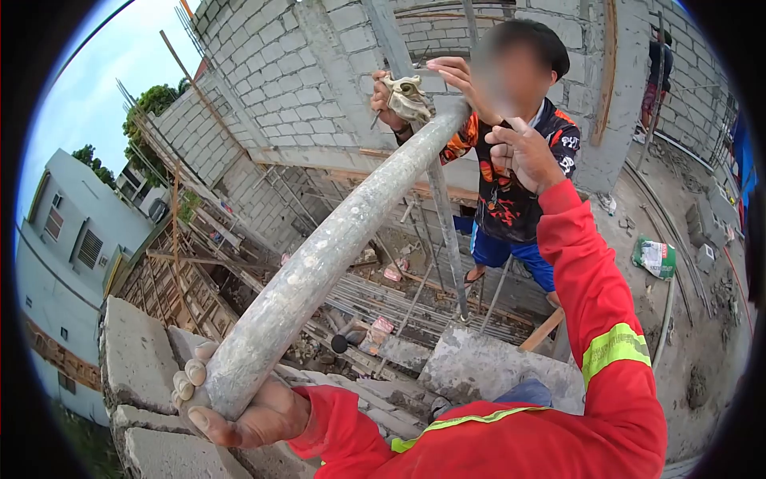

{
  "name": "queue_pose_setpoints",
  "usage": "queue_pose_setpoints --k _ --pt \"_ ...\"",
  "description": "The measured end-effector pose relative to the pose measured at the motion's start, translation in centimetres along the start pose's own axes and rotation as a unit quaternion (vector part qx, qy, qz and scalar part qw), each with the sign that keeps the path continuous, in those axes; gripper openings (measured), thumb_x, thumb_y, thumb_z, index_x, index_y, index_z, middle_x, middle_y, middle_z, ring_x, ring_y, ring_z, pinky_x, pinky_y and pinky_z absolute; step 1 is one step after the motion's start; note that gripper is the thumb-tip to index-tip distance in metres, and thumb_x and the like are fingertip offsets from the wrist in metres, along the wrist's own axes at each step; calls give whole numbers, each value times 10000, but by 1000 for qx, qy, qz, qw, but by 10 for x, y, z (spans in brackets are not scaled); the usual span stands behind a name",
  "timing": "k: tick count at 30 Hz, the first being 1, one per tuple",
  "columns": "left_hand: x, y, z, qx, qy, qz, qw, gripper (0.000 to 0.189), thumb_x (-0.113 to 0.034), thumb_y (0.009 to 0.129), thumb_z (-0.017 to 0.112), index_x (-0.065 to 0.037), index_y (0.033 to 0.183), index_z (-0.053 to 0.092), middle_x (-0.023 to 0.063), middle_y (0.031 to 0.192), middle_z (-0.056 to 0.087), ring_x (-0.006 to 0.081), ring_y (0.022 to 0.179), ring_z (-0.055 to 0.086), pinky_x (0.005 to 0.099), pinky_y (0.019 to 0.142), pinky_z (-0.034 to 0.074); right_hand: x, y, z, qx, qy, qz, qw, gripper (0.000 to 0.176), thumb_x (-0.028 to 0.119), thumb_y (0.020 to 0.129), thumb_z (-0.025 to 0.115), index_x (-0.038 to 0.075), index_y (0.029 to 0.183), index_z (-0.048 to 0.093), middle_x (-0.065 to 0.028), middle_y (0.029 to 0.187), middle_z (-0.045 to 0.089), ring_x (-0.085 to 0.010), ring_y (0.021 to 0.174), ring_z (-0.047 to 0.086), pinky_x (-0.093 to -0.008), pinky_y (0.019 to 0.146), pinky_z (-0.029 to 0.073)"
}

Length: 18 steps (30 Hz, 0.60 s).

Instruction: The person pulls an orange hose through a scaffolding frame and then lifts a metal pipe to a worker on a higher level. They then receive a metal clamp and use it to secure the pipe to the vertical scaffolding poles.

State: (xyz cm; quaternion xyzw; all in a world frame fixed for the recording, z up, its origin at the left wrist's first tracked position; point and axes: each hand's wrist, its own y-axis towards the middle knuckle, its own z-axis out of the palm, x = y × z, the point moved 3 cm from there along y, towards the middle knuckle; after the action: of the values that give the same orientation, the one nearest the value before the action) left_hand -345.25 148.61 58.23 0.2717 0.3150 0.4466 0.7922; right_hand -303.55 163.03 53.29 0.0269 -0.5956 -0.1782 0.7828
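A long grey metal scaffold pipe (319, 259) slants up across the view, from the lower left to the co-worker. My left hand (247, 411) is wrapped round its near end, fingers over the far side and thumb underneath. My right hand (527, 156) is raised in front of the co-worker, fingers partly bent and apart, with nothing in it. A scaffold clamp (408, 100) sits by an upright metal pole (443, 215), near the pipe's far end. The co-worker's one hand (383, 100) grips the clamp; the other hand (459, 76) is lifted above the pipe.
The co-worker (519, 176) stands facing me beside a block wall (279, 80). Below lie several bars (407, 299) and timber planks (199, 287). Concrete blocks (152, 367) form an edge at lower left, with a drop beyond. A green-and-white sack (654, 258) lies on the right-hand floor.
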Motion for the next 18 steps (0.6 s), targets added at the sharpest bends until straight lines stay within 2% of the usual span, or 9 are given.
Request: queue_pose_setpoints --k 7,10,13,16,18 --pt "-2 6 -1 -10 21 36 999 289 -225 675 615 -65 900 530 87 883 526 289 935 499 535 871 387 -14 -13 2 9 19 20 1000 655 190 795 543 -20 1295 176 -32 812 548 -72 624 509 -217 600 430" --pt "-1 2 19 -4 57 31 998 315 -277 700 603 -64 911 511 53 858 503 169 862 504 377 899 374 -21 -19 3 -2 16 38 999 631 186 800 535 -15 1292 195 -29 821 545 -74 631 505 -219 593 429" --pt "0 6 10 -3 57 58 997 321 -294 702 601 -65 909 512 62 847 504 170 856 507 380 895 380 -30 -22 3 11 25 44 999 626 183 799 536 -14 1291 202 -31 834 540 -74 634 503 -219 589 428" --pt "-1 4 6 -14 15 38 999 276 -212 669 618 -68 888 531 84 841 531 277 920 506 497 921 354 -34 -26 5 8 17 53 998 596 189 803 529 -5 1283 233 -32 849 532 -72 637 500 -216 589 428" --pt "0 3 6 -6 -18 28 999 252 -199 679 610 -69 878 529 73 844 529 241 905 513 451 932 356 -37 -28 13 11 9 58 998 567 194 809 518 7 1277 258 -33 861 528 -70 641 499 -221 596 430"
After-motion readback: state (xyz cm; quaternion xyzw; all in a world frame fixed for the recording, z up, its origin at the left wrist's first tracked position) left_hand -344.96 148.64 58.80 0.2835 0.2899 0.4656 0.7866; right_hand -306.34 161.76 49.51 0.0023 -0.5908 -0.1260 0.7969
